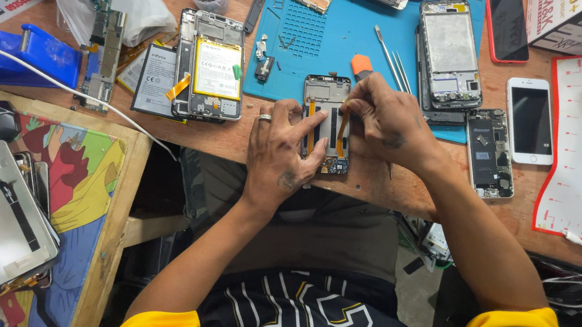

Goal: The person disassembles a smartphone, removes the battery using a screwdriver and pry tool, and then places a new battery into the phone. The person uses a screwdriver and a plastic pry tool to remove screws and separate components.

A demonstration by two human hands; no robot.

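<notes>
Phone frame (327,121), opened and stripped, lies at the wooden table (373,180) edge, just below the blue mat (328,42). Left hand (279,152) presses flat on its left side, fingers spread, pinning it down. Right hand (388,119) pinches an orange flex cable (342,133) over the frame. Tweezers (390,59) rest on the mat nearby; another opened phone (210,66) sits to the left.

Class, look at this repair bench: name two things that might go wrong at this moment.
The right hand pinches an orange flex cable on the opened phone; a hard pull might tear it. The phone sits near the table edge, held by the left hand, so it might slip off.
</notes>
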